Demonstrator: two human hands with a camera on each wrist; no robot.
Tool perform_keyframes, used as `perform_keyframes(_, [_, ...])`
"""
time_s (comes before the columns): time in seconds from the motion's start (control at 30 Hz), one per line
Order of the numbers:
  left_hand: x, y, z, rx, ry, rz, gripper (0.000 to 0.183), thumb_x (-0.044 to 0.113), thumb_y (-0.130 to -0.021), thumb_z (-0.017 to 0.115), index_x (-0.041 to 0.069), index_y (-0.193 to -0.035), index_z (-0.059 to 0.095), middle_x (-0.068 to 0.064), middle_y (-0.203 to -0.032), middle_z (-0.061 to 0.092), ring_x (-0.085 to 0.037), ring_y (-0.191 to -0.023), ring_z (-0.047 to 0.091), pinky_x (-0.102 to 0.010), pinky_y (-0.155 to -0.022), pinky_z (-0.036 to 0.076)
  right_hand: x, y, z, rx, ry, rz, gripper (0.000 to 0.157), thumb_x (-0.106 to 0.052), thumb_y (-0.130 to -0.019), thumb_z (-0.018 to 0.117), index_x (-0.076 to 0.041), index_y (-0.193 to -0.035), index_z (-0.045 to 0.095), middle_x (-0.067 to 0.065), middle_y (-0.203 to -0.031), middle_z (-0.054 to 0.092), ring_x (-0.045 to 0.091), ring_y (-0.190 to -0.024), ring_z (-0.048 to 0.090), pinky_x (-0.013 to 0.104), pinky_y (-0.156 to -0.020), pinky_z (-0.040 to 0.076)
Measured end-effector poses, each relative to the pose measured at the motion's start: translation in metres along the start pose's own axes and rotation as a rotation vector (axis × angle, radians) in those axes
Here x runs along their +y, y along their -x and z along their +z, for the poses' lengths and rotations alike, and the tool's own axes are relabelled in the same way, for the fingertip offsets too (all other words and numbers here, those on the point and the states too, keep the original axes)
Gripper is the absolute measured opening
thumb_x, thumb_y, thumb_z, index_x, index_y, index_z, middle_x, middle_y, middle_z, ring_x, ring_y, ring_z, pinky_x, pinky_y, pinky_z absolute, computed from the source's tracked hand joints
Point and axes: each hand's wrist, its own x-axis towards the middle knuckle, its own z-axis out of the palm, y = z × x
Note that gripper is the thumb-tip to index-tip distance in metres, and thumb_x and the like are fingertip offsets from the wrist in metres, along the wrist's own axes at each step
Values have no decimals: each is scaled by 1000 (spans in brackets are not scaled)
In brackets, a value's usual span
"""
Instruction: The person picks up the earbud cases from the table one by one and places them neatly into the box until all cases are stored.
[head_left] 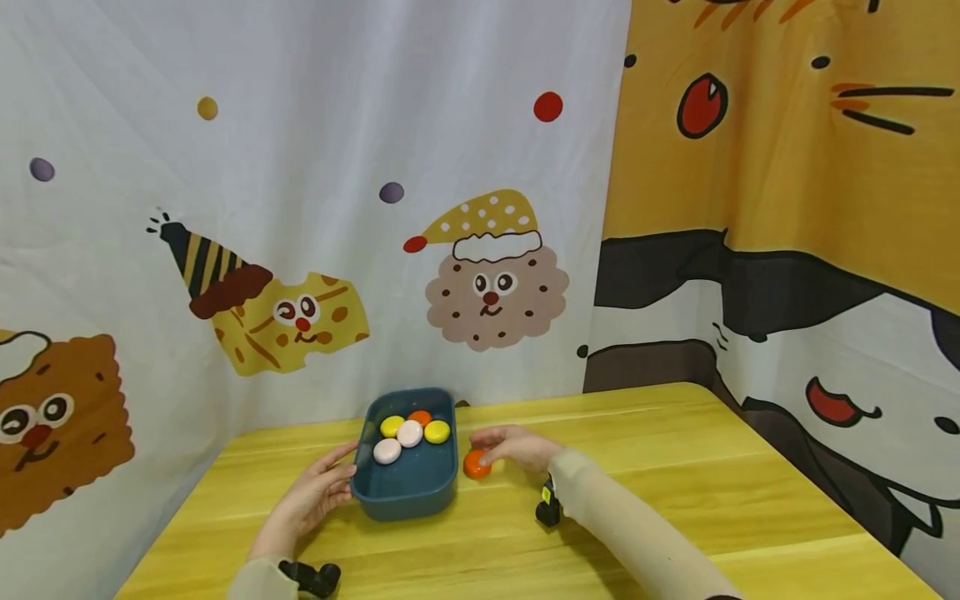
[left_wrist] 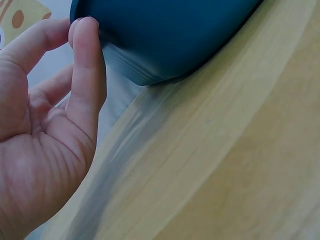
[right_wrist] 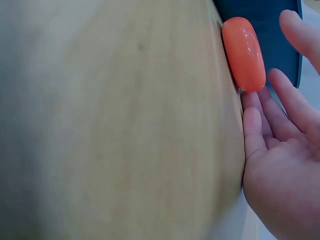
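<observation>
A dark blue rectangular box (head_left: pixel 405 507) stands on the table. In it lie two yellow discs (head_left: pixel 437 432), two pale pink discs (head_left: pixel 387 452) and one orange disc (head_left: pixel 420 418). My left hand (head_left: pixel 311 492) is at the box's left side; the left wrist view has its thumb and a finger pinching the rim (left_wrist: pixel 102 35). To the right of the box, a glossy orange disc (head_left: pixel 476 465) rests on the tabletop. My right hand (head_left: pixel 525 447) is beside that disc, its fingertips at the disc's edge and its thumb spread away (right_wrist: pixel 300 35) in the right wrist view.
The wood-grain table (head_left: pixel 637 467) runs back to a white cartoon-printed curtain (head_left: pixel 315 208). A yellow and black printed cloth (head_left: pixel 787 208) hangs along the right side. A black wrist device (head_left: pixel 547 504) sits on each forearm.
</observation>
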Motion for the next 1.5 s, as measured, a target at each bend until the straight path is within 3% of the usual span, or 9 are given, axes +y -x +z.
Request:
perform_keyframes(0.37, [3,0,0,3,-10,-6,70,8,-100,53,1,-155,9,-4,-88,60,-8,-65,61,-21,-65,55,-3,-3,6,18,74,7,53,0,-80,73,3,-130,58,15,-132,57,28,-119,53,45,-104,39])
perform_keyframes(0.7, [0,1,0,23,-15,-9,72,10,-99,54,1,-155,9,-2,-83,60,-8,-65,61,-21,-64,54,0,-3,9,-2,98,17,52,8,-78,71,6,-128,58,15,-126,61,20,-106,59,34,-95,47])
perform_keyframes(1.0, [0,0,-1,9,-3,-10,71,9,-100,53,0,-154,9,-5,-91,62,-8,-65,61,-21,-65,54,-1,-2,9,14,162,45,51,4,-77,74,-3,-126,63,6,-123,63,18,-104,58,34,-93,47])
perform_keyframes(1.23, [1,-1,1,46,-10,-23,72,11,-99,55,1,-155,10,-1,-82,60,-7,-63,61,-20,-63,54,-1,-3,8,4,164,24,53,6,-76,73,0,-127,62,8,-124,62,18,-105,58,33,-94,47])
perform_keyframes(1.5, [1,1,2,44,-1,-27,72,10,-99,54,1,-155,9,-2,-83,61,-8,-62,61,-20,-63,54,0,-3,9,-7,156,19,53,6,-77,72,2,-128,60,12,-127,61,18,-106,58,32,-94,47])
